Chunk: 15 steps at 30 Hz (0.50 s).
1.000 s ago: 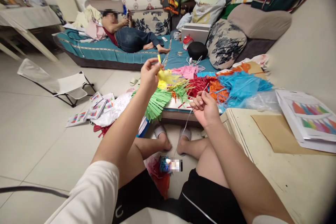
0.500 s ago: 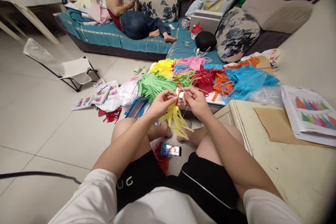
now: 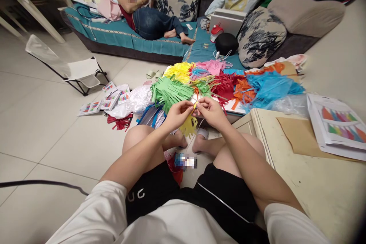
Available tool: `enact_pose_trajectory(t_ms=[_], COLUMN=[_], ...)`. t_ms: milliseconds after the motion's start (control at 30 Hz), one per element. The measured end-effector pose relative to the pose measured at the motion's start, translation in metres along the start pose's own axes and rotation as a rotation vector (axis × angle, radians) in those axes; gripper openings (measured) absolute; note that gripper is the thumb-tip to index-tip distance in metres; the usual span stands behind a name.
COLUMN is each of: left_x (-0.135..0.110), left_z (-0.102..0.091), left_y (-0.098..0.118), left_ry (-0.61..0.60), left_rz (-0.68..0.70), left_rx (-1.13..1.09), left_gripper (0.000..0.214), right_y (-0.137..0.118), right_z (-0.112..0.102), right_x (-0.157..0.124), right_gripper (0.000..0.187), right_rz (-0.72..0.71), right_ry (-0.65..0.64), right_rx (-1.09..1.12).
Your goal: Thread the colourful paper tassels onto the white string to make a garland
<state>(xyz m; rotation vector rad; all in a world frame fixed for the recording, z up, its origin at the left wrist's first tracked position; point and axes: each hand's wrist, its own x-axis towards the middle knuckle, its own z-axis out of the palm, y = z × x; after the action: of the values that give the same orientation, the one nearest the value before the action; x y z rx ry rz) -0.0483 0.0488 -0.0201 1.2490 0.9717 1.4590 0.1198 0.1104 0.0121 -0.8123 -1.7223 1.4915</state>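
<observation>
Between my two hands hangs a yellow paper tassel, its cut strips dangling above the floor and its narrow twisted top up at my fingertips. My left hand pinches that top from the left side. From the right, my right hand closes thumb and fingers on the same top, the fingertips of both hands almost meeting. A thin pale string trails below my right hand. Just beyond lie green fringed tissue paper, yellow fringe and red fringe.
Blue fringe lies farther right. A cream cabinet with printed packets stands at my right. Packets and a folding chair are on the left floor. A phone lies between my feet. A person reclines on the sofa.
My right hand has come in closer to the left at the tassel's top. The yellow strips hang higher and more bunched than before. The view has shifted slightly.
</observation>
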Motion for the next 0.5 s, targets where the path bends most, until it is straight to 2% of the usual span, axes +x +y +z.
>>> enact_pose_trajectory(t_ms=[500], left_x=[-0.0008], left_z=[-0.0011], left_y=[0.0019], left_ry=[-0.063], left_rz=[-0.019], left_rx=[-0.008], left_gripper=[0.048], right_y=[-0.0003], right_z=[-0.0021], right_x=[-0.0011], right_gripper=[0.056], right_rz=[0.000], right_ry=[-0.030], right_rx=[-0.012])
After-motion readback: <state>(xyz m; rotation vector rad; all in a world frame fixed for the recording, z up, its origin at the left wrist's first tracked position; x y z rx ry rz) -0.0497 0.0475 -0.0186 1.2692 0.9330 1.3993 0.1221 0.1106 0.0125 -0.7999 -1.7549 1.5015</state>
